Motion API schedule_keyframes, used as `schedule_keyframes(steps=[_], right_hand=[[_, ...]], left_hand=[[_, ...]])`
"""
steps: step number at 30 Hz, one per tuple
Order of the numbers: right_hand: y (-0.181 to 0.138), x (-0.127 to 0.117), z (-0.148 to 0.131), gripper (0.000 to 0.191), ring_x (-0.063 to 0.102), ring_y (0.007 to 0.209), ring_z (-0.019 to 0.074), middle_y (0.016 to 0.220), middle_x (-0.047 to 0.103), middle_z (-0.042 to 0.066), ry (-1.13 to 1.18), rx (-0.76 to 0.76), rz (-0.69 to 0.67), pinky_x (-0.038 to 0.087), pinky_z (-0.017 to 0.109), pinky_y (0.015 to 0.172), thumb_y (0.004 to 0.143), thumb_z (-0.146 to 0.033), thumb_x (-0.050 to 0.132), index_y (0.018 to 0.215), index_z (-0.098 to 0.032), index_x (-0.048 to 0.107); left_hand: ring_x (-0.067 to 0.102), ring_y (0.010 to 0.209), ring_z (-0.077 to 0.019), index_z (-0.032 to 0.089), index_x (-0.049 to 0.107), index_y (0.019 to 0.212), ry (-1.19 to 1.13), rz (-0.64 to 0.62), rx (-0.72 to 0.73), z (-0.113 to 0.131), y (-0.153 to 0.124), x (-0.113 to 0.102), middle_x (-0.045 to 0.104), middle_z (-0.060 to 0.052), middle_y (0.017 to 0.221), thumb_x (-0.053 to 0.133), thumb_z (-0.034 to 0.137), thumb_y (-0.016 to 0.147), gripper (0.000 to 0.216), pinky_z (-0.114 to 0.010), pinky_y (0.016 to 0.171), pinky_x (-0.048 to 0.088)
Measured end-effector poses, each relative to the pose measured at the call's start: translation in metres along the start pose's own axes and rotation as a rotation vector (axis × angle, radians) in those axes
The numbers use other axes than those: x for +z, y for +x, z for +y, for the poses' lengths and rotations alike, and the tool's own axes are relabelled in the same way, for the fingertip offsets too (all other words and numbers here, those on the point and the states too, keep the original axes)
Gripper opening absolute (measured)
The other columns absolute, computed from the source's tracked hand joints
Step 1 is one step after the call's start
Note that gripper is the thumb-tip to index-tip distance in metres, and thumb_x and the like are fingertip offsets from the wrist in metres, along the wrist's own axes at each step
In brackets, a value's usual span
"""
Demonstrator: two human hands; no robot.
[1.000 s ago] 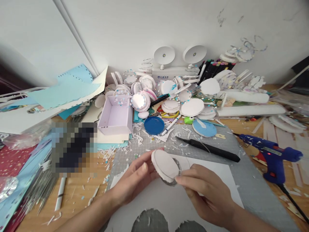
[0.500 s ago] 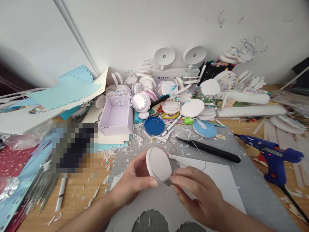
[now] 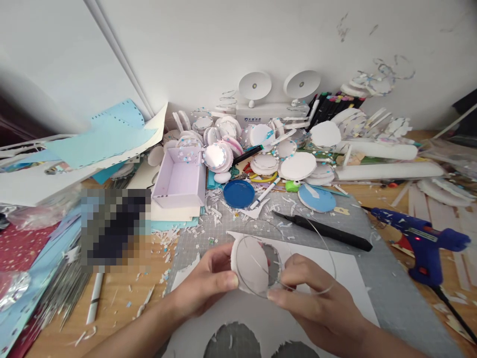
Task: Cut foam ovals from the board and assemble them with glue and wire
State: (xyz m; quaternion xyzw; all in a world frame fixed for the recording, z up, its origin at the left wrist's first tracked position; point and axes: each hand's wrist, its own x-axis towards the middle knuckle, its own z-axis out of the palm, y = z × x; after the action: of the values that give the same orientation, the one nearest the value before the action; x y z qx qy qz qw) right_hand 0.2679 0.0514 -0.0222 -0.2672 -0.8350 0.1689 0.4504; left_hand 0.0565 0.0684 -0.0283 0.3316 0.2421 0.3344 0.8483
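A round white foam disc (image 3: 248, 263) is held tilted by my left hand (image 3: 208, 278), the thumb on its near edge and the fingers behind. My right hand (image 3: 316, 298) pinches a thin wire (image 3: 333, 248) at the disc's right side. One part of the wire crosses the disc's face, and another arcs out in a wide loop past my right fingers. Between disc and right fingers shows a ragged-edged ring that I cannot make out clearly. Under both hands lies a white sheet (image 3: 346, 278) with round holes cut from it.
A black pen-like cutter (image 3: 328, 231) lies on the grey cutting mat (image 3: 395, 298). A blue glue gun (image 3: 417, 238) with a lit red light sits at right. Behind are a blue lid (image 3: 239, 194), a lilac box (image 3: 179, 191) and many white discs. Paper scraps and wires lie left.
The disc has shifted slightly right and down in my left hand. My right fingers have moved right from its edge, and the wire now bows out in a larger loop.
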Motion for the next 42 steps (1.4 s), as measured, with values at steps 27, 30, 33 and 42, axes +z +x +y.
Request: schedule_keyframes(steps=[27, 30, 33, 42], right_hand=[[-0.006, -0.002, -0.002, 0.036, 0.055, 0.087, 0.0182, 0.098, 0.051, 0.007, -0.102, 0.085, 0.200, 0.051, 0.029, 0.072, 0.077, 0.000, 0.048, 0.106, -0.019, 0.055], [-0.005, -0.001, 0.002, 0.023, 0.053, 0.079, 0.0177, 0.085, 0.052, 0.005, 0.198, 0.295, 0.210, 0.049, 0.029, 0.065, 0.085, -0.006, 0.047, 0.101, -0.020, 0.054], [-0.004, 0.001, 0.003, 0.008, 0.054, 0.073, 0.0180, 0.091, 0.054, 0.007, 0.555, 0.533, 0.175, 0.050, 0.032, 0.062, 0.092, -0.024, 0.047, 0.099, -0.023, 0.049], [-0.011, 0.003, 0.006, 0.024, 0.057, 0.061, 0.0183, 0.095, 0.060, 0.008, 0.719, 0.573, 0.121, 0.051, 0.036, 0.055, 0.090, -0.047, 0.050, 0.098, -0.027, 0.040]], left_hand=[[0.063, 0.102, -0.0320, 0.007, 0.060, 0.122, -0.212, -0.150, -0.108, 0.004, -0.002, 0.000, 0.065, -0.019, 0.112, 0.074, 0.041, 0.065, 0.068, -0.037, 0.088, 0.044], [0.064, 0.095, -0.0281, 0.007, 0.059, 0.123, -0.271, -0.172, -0.160, 0.008, -0.002, 0.000, 0.066, -0.018, 0.110, 0.076, 0.040, 0.059, 0.074, -0.034, 0.085, 0.045], [0.066, 0.087, -0.0256, 0.008, 0.060, 0.120, -0.291, -0.203, -0.220, 0.008, -0.003, 0.000, 0.067, -0.017, 0.105, 0.077, 0.040, 0.055, 0.075, -0.030, 0.074, 0.046], [0.067, 0.091, -0.0349, 0.007, 0.062, 0.118, -0.232, -0.231, -0.254, 0.007, -0.004, -0.002, 0.070, -0.018, 0.101, 0.074, 0.041, 0.052, 0.075, -0.030, 0.064, 0.045]])
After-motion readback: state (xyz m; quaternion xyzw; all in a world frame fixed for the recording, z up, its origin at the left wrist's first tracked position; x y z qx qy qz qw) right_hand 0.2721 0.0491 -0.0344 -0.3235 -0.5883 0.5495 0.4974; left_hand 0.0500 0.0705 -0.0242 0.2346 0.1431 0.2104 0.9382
